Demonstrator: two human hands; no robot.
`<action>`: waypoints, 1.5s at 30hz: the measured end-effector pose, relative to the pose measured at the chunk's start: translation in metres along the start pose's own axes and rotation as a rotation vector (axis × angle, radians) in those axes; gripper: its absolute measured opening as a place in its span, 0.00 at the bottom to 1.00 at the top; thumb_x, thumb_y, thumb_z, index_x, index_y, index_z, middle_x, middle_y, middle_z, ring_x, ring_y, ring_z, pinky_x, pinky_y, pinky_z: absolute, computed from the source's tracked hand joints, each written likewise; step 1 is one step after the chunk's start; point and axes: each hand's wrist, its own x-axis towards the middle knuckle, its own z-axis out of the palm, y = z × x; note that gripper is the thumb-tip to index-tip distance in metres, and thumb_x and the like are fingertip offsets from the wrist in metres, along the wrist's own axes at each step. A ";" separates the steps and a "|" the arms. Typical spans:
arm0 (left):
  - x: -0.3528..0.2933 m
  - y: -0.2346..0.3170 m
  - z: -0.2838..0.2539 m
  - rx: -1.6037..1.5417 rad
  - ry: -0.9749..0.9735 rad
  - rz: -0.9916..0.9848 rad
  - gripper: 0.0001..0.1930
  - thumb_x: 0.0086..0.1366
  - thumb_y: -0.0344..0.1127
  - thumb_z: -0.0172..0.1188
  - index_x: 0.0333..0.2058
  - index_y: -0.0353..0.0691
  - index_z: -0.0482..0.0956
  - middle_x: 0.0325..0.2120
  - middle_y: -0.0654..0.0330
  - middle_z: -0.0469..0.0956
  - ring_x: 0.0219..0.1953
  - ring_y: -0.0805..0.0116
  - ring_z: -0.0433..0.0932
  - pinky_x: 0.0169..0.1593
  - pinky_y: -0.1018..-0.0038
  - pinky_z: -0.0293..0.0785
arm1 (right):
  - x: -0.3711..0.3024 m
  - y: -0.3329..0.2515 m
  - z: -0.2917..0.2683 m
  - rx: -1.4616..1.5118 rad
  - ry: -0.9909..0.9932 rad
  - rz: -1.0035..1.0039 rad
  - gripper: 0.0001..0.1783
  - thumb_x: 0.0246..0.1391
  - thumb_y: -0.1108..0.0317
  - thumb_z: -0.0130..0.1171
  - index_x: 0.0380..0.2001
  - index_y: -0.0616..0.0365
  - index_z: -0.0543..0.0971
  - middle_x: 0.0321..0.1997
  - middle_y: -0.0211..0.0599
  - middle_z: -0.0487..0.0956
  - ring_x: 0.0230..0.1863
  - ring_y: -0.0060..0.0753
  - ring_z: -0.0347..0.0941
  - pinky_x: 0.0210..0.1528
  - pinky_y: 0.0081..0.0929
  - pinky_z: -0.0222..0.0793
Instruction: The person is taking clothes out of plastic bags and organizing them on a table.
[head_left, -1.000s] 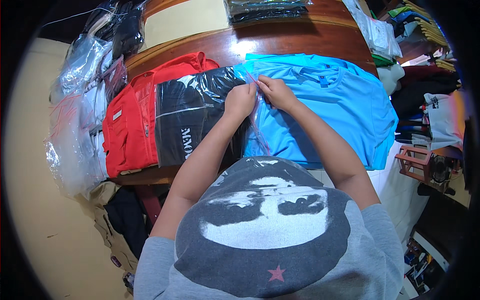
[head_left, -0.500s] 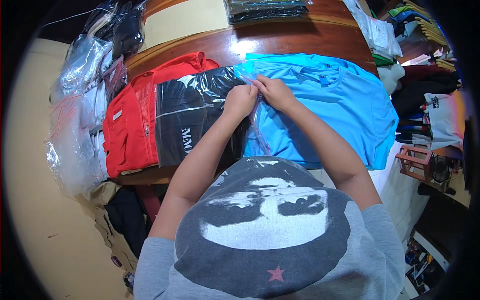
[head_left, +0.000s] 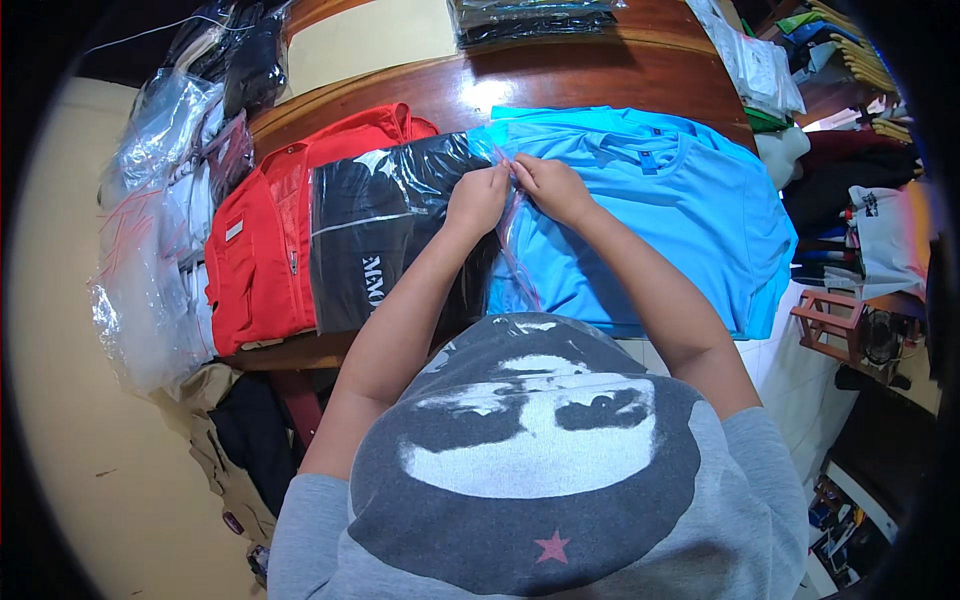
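Note:
A folded black garment with white lettering lies inside a clear plastic bag (head_left: 385, 215) across the middle of the table. The bag's open-side edge, with a pinkish-red zip strip, runs along its right. My left hand (head_left: 479, 200) pinches this edge near its far end. Right beside it, my right hand (head_left: 550, 187) pinches the same edge, the fingertips of both hands almost touching. Light blue T-shirts (head_left: 680, 215) lie spread in a stack under the bag's right edge and my right hand. A red zippered garment (head_left: 262, 255) lies partly under the bag's left side.
Clear plastic bags (head_left: 150, 290) with red strips pile up at the left table end. Bagged dark garments (head_left: 535, 22) sit at the far edge, near a beige board (head_left: 370, 40). A small reddish wooden stool (head_left: 830, 322) stands to the right, below hanging clothes.
Both hands have stayed at nearly the same spot, with slight finger movement. The bag's strip now stands up a little above the fingertips.

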 end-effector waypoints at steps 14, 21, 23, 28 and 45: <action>-0.001 -0.002 0.002 0.022 0.037 0.041 0.24 0.65 0.46 0.40 0.27 0.33 0.78 0.30 0.38 0.76 0.35 0.37 0.76 0.41 0.50 0.70 | 0.000 0.002 0.002 0.028 0.017 0.020 0.17 0.64 0.53 0.42 0.36 0.52 0.75 0.31 0.51 0.79 0.34 0.59 0.75 0.34 0.53 0.69; 0.000 -0.009 0.006 0.021 0.075 0.079 0.22 0.65 0.44 0.40 0.22 0.33 0.75 0.19 0.47 0.74 0.25 0.51 0.75 0.33 0.59 0.68 | 0.004 0.009 0.004 0.148 0.053 0.032 0.19 0.64 0.53 0.43 0.33 0.57 0.75 0.31 0.54 0.78 0.34 0.62 0.74 0.34 0.52 0.68; -0.002 -0.009 0.002 -0.047 0.057 0.081 0.22 0.65 0.44 0.41 0.22 0.33 0.75 0.17 0.50 0.73 0.21 0.56 0.74 0.29 0.62 0.68 | 0.004 0.012 0.005 0.285 0.175 0.021 0.18 0.64 0.56 0.46 0.32 0.61 0.73 0.29 0.55 0.77 0.31 0.58 0.75 0.32 0.47 0.67; -0.011 0.009 -0.031 -0.627 -0.029 -0.060 0.24 0.69 0.46 0.39 0.24 0.36 0.76 0.11 0.63 0.69 0.11 0.75 0.65 0.14 0.78 0.60 | -0.007 -0.007 -0.001 0.406 0.154 0.236 0.12 0.58 0.62 0.56 0.30 0.60 0.72 0.22 0.46 0.75 0.26 0.46 0.75 0.28 0.39 0.68; -0.164 -0.166 -0.181 0.118 0.655 -0.272 0.11 0.64 0.35 0.56 0.41 0.36 0.75 0.39 0.50 0.77 0.42 0.55 0.76 0.48 0.66 0.70 | -0.067 -0.071 -0.007 -0.162 0.259 0.048 0.15 0.54 0.57 0.60 0.38 0.57 0.82 0.35 0.38 0.75 0.42 0.44 0.69 0.44 0.39 0.63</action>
